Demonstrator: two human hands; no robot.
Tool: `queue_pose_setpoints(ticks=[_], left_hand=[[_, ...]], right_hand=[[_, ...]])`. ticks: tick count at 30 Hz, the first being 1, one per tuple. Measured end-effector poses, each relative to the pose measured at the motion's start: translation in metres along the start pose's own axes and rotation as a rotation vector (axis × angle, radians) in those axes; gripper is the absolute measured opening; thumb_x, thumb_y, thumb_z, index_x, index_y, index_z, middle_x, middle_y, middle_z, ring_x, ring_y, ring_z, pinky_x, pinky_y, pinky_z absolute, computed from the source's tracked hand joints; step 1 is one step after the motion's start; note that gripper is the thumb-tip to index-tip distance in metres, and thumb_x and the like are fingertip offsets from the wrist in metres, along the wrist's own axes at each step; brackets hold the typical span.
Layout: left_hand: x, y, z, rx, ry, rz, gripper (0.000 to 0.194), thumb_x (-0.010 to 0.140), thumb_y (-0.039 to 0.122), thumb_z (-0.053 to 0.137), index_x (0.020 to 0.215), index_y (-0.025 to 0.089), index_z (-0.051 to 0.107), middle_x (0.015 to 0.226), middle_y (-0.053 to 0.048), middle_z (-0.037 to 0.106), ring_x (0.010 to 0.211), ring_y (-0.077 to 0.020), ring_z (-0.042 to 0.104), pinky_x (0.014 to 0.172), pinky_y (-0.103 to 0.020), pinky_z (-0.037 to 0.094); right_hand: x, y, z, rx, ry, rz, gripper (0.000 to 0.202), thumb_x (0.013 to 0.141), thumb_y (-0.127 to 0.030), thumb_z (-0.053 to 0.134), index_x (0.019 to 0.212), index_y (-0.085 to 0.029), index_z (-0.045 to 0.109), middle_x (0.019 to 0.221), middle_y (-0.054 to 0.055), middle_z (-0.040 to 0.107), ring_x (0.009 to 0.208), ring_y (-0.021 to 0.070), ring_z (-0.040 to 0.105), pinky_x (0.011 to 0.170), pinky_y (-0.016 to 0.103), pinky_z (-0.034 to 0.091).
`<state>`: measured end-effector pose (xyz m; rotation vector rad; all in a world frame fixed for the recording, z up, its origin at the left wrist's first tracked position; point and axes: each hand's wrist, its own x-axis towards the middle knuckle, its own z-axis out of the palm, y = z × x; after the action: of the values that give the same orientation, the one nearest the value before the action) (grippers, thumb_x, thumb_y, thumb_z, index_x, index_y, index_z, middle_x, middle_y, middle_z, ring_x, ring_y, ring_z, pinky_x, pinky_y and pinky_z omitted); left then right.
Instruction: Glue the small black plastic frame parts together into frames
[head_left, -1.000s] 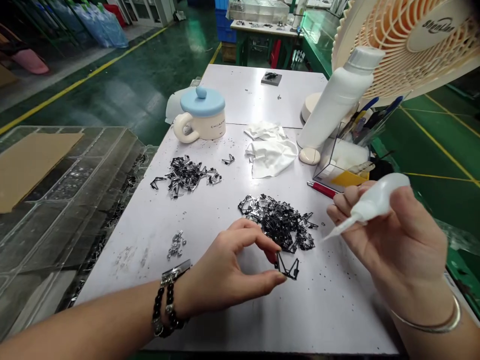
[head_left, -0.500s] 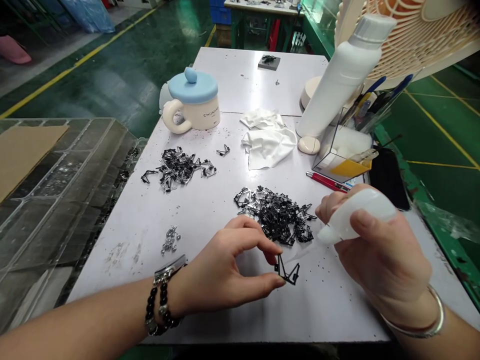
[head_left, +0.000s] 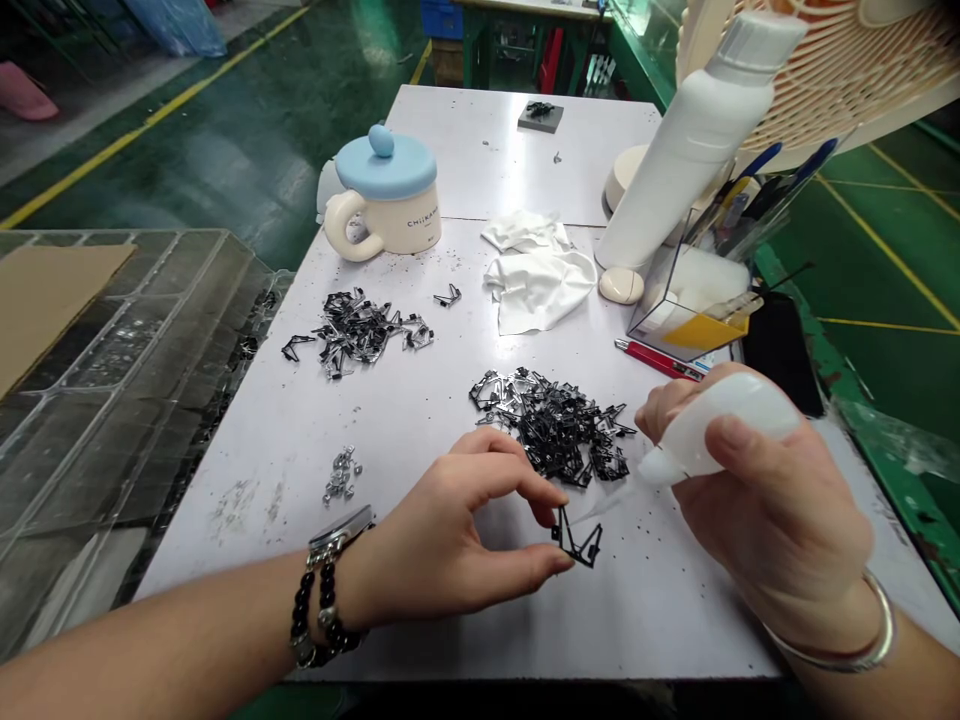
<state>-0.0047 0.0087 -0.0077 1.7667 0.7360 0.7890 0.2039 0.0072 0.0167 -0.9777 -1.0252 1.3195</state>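
Between thumb and forefinger, my left hand pinches a small black angular plastic frame above the table. My right hand is wrapped round a white squeeze bottle, tilted so that its thin clear nozzle points down left at the frame; whether the tip touches it I cannot tell. Just behind my left fingers lies a heap of similar black frames. Another, looser pile of frames is farther left. A little cluster of small clear or silvery pieces rests near my left wrist.
A blue-lidded mug, white cloths and a tall white bottle stand or lie farther back. At right are a clear pen holder, a red pen and a fan. Divided plastic trays flank the table's left side.
Both hands hold almost the same pose, with the bottle's nozzle still aimed at the frame in my left hand. The view has shifted slightly.
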Motion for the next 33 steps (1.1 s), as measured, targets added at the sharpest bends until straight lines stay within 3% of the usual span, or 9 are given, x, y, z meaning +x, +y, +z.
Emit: queue_pose_setpoints(ticks=[26, 33], left_hand=[[-0.0003, 0.0001, -0.0004, -0.008, 0.010, 0.001, 0.026, 0.072, 0.016, 0.075, 0.095, 0.016, 0.065, 0.080, -0.005, 0.070, 0.091, -0.0206, 0.054, 0.084, -0.036, 0.048], [0.0008, 0.0015, -0.0015, 0.005, 0.049, -0.002, 0.024, 0.071, 0.017, 0.075, 0.094, 0.016, 0.066, 0.081, -0.006, 0.070, 0.090, -0.0207, 0.055, 0.083, -0.035, 0.049]], right_hand=[[0.0055, -0.0043, -0.0059, -0.045, 0.055, -0.081, 0.017, 0.078, -0.033, 0.057, 0.070, -0.019, 0.053, 0.060, 0.002, 0.044, 0.056, 0.0142, 0.041, 0.052, 0.032, 0.031], [0.0037, -0.0058, -0.0062, -0.012, -0.006, -0.071, 0.022, 0.076, -0.030, 0.060, 0.067, -0.021, 0.042, 0.056, 0.000, 0.041, 0.051, 0.0138, 0.040, 0.050, 0.032, 0.029]])
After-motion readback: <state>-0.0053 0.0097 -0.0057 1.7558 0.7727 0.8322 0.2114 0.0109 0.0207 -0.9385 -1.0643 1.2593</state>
